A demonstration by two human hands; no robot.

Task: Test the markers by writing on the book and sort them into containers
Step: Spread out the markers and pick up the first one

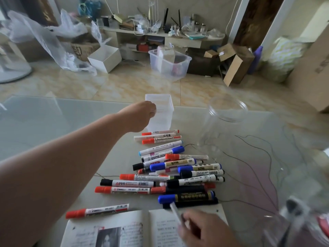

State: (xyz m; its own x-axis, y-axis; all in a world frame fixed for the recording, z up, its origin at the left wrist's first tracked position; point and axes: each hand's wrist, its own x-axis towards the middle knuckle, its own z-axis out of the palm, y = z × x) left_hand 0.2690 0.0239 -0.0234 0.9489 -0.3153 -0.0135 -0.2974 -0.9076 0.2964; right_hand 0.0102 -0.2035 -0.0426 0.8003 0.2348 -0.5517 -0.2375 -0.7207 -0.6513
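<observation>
The left hand reached across the glass table to the near rim of a square tub of cloudy, thin plastic. Its fingers were curled at that rim, but whether they gripped the rim or anything else could not be told. The right hand, blurred, pinched a thin white marker that slanted over the right page of the open book. The book's matte pages carried print too small to read, and the left page had a dark photo.

Between book and tub lay the heap of markers, smooth round barrels, mostly white, with red, blue and black caps, crossing one another. A red-capped marker near the tub read "WHITEBOARD". The white-capped marker just behind it bore "记号笔". Deeper in the heap a third marker read "WHITEBOARD MARKER" upside down. A black-capped marker showed a red logo and a barcode. A dark marker with a blue cap and gold print lay nearest the book. A lone marker with a red cap lay apart from the heap, just beside the book's far left corner.

Right of the tub stood a round jar of clear plastic, its mouth open and ridged. At the lower right a second jar, badly blurred, held dark and red shapes.
</observation>
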